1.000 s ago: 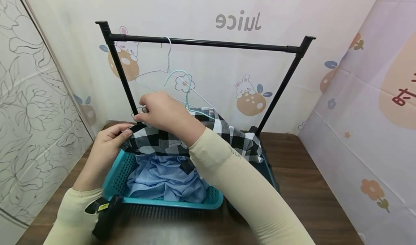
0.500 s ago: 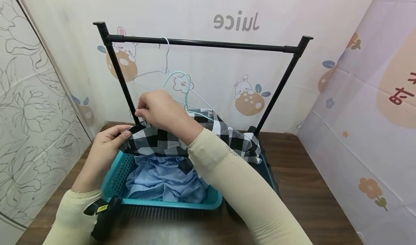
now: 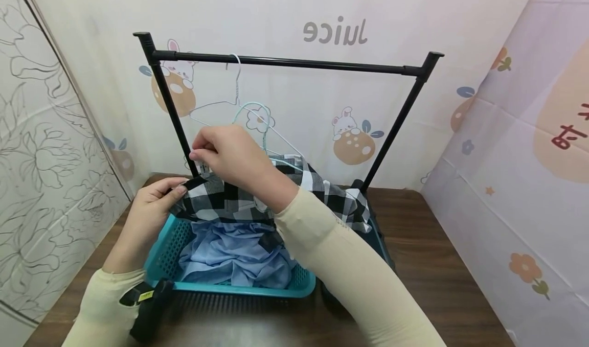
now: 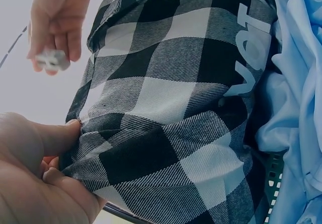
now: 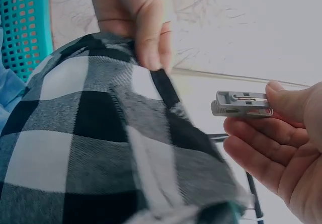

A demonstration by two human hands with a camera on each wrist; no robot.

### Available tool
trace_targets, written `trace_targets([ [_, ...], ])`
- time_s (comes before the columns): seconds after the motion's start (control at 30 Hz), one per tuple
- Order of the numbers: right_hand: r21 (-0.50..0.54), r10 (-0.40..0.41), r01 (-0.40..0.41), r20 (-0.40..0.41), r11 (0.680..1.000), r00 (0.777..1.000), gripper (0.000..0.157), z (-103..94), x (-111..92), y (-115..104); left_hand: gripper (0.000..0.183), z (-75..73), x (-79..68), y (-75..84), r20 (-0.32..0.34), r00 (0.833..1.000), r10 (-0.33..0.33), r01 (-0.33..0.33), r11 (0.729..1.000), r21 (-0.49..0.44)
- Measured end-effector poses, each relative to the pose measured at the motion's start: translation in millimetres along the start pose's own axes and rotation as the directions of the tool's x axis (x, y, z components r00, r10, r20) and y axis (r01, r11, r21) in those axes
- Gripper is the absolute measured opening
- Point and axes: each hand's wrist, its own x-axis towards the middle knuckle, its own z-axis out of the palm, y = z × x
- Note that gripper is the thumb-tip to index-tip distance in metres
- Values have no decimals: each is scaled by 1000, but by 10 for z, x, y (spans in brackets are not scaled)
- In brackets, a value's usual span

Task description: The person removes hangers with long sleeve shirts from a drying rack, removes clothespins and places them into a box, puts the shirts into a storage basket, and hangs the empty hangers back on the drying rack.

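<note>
A black-and-white checked garment [image 3: 230, 204] hangs on a mint-green hanger [image 3: 265, 127], bunched above a teal basket [image 3: 161, 252]. My left hand [image 3: 147, 209] pinches the garment's left edge between thumb and fingers. Above that edge, my right hand [image 3: 236, 158] holds a grey clothespin [image 5: 242, 104] between thumb and fingers. In the right wrist view, the clothespin is apart from the fabric. The head view hides it behind the hand. Light lettering [image 4: 250, 48] shows on the garment in the left wrist view.
A black rack's crossbar [image 3: 294, 63] spans the back, bearing a pale wire hanger [image 3: 238, 86]. Crumpled light-blue cloth [image 3: 234, 260] lies in the teal basket. A dark basket [image 3: 379, 245] stands to the right on the wooden table [image 3: 428, 265]. Walls close in left and right.
My right hand has risen slightly from the garment's edge, its forearm shifting a little to the right. The left hand keeps its pinch in the same place.
</note>
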Motion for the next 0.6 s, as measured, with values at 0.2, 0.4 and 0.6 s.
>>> trace_targets([
  [0.2,85,-53,59,-72,995,996,14,-262,-322,28,32,-3,-11,27,-4,999,-51,51,998,-31],
  [0.4,197,-58,92,-172,976,983,10,-486,-712,197,29,20,-5,53,-3,999,-39,39,997,-71],
  [0.6,221,-12,62,-222,973,975,11,-641,-1114,417,32,16,-28,68,-14,997,-71,70,997,-40],
])
